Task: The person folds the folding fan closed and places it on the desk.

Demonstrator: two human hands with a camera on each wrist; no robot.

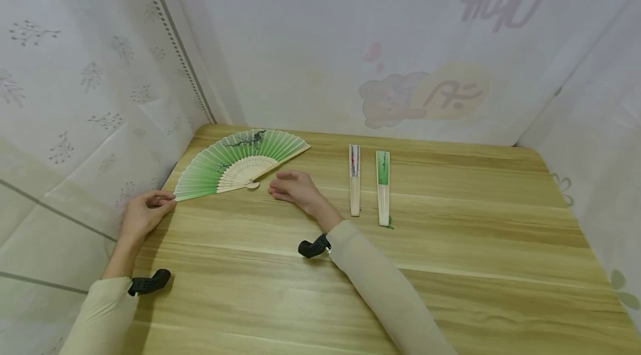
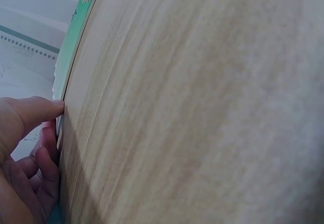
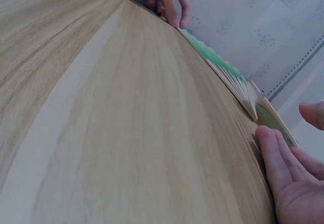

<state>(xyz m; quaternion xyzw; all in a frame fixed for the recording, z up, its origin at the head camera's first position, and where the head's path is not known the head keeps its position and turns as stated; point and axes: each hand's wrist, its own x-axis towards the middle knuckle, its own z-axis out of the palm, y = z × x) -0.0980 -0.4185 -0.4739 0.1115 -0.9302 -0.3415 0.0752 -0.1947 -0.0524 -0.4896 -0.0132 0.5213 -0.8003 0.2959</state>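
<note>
A green folding fan (image 1: pixel 200 173) lies spread wide on the table, with a dark branch design and pale slatted ribs. At its lower left corner my left hand (image 1: pixel 142 213) pinches the outer edge between thumb and fingers. The left wrist view shows that thumb (image 2: pixel 43 108) on the fan's edge (image 2: pixel 71 49). My right hand (image 1: pixel 299 192) rests just right of the fan's pivot end, thumb apart from the loosely extended fingers. Nothing is held in it. In the right wrist view, its fingertips (image 3: pixel 267 135) are close to the pivot; whether they touch is unclear.
Right of my right hand lie two folded fans, one with a grey and red print (image 1: pixel 354 168), the other green (image 1: pixel 383 168) with a green tassel. The wooden table (image 1: pixel 240 299) meets white patterned curtains (image 1: pixel 280 65) at the back and sides.
</note>
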